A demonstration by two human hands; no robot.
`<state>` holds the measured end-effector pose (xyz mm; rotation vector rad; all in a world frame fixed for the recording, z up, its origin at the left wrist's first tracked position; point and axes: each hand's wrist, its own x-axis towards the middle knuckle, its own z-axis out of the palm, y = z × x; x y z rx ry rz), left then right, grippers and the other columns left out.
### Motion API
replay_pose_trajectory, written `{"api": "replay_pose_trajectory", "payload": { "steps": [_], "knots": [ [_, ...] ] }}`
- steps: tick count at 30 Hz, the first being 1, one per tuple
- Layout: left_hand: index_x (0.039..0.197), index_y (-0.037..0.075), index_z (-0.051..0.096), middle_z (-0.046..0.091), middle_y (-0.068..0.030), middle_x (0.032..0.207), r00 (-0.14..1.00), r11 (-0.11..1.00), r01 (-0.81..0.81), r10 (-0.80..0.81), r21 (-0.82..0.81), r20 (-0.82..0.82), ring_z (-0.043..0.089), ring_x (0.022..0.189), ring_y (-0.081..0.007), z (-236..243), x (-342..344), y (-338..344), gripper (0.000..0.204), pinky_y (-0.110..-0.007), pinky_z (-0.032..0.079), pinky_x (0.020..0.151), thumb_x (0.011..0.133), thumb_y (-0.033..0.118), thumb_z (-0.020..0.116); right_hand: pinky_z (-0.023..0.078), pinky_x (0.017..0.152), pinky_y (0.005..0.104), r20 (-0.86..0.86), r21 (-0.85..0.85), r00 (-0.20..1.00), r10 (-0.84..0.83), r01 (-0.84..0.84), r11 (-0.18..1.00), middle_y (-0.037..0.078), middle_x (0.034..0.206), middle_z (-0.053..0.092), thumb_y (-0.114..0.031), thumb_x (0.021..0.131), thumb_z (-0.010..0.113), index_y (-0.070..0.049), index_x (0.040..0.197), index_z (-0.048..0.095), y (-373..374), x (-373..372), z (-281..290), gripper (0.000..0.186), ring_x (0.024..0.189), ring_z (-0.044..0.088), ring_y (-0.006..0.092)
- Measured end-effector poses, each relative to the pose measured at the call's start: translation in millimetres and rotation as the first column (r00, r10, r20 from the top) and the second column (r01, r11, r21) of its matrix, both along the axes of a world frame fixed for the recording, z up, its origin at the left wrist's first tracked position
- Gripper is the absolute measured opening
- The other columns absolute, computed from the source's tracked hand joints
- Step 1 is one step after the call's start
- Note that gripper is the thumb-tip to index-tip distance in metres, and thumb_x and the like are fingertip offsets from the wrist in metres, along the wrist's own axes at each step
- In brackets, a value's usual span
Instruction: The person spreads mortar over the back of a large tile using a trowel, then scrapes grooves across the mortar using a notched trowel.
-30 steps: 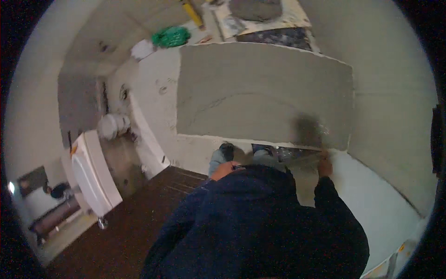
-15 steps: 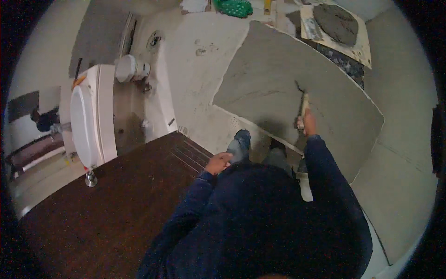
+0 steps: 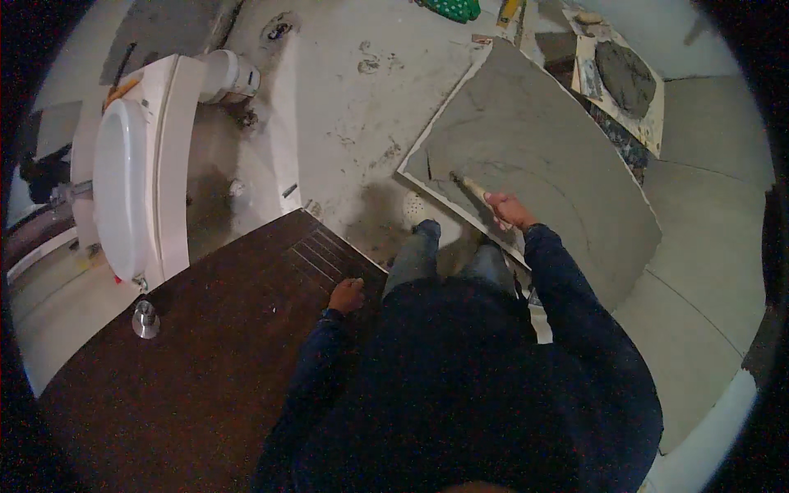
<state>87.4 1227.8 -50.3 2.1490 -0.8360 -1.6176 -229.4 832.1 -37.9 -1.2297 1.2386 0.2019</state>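
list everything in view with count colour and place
Slab: 1, grey, ahead and right
Trowel: 1, pale handle, over the slab
Board: 1, cream, top right
Mortar mound: 1, grey, on the board
Bag: 1, green with white dots, top edge
Long tool: 1, yellow, right of the bag
Basin: 1, white, far left
Bucket: 1, white, upper left
Brown panel: 1, dark brown, lower left
Metal fitting: 1, silver, at the brown panel's left edge
Wall tiles: at least 2, grey-beige, right side
Legs: 2, grey-blue, lower centre
Sleeves: 2, dark blue, lower centre
Left hand: 1, bare, over the brown panel
Right hand: 1, bare, gripping the trowel
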Motion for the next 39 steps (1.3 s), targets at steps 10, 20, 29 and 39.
{"api": "replay_pose_trajectory", "payload": {
  "steps": [10,20,29,39],
  "knots": [
    [0.088,0.002,0.061,0.060,-0.0109,0.071,0.995,0.999,-0.024,0.027,-0.032,0.095,0.058,0.065,-0.0252,-3.8,37.3,6.6,0.040,-0.043,0.046,0.056,0.088,0.039,0.046,0.047,0.062,0.0407,-0.292,-0.549,0.796,0.530,-0.593,0.589,0.015,0.076,0.061,-0.045,0.085,0.048,-0.016,0.111,0.060,-32.7,8.9,-14.8,0.040,0.070,0.060,0.0296],
    [0.085,0.003,0.062,0.060,-0.0193,0.075,0.965,0.979,0.198,-0.187,-0.045,0.183,0.056,0.059,-0.0355,30.7,55.0,26.1,0.036,-0.046,0.045,0.057,0.088,0.034,0.046,0.048,0.069,0.0477,-0.593,-0.585,0.798,0.110,-0.521,0.622,0.017,0.095,0.063,-0.038,0.088,0.041,-0.022,0.120,0.050,-80.9,2.6,3.0,0.038,0.086,0.061,0.0346],
    [0.111,0.004,0.055,0.060,-0.0123,0.074,0.928,0.895,-0.312,0.359,0.319,-0.097,0.055,0.054,-0.0199,56.2,70.3,-37.6,0.040,-0.033,0.045,0.049,0.089,0.037,0.052,0.047,0.069,0.0484,-0.546,-0.683,0.740,-0.393,-0.121,0.720,0.019,0.093,0.062,-0.035,0.088,0.043,-0.010,0.108,0.056,-121.7,-91.6,-80.4,0.035,0.083,0.060,0.0371],
    [0.111,0.006,0.053,0.060,-0.0110,0.078,0.482,0.568,0.811,-0.513,-0.140,0.710,0.057,0.068,-0.0243,-31.1,92.7,42.8,0.038,-0.034,0.046,0.059,0.087,0.034,0.054,0.047,0.063,0.0456,-0.666,-0.648,0.567,-0.484,-0.118,0.753,0.020,0.085,0.062,-0.024,0.084,0.049,-0.003,0.100,0.058,12.0,-154.1,-90.3,0.028,0.078,0.061,0.0364]
  ]
}}
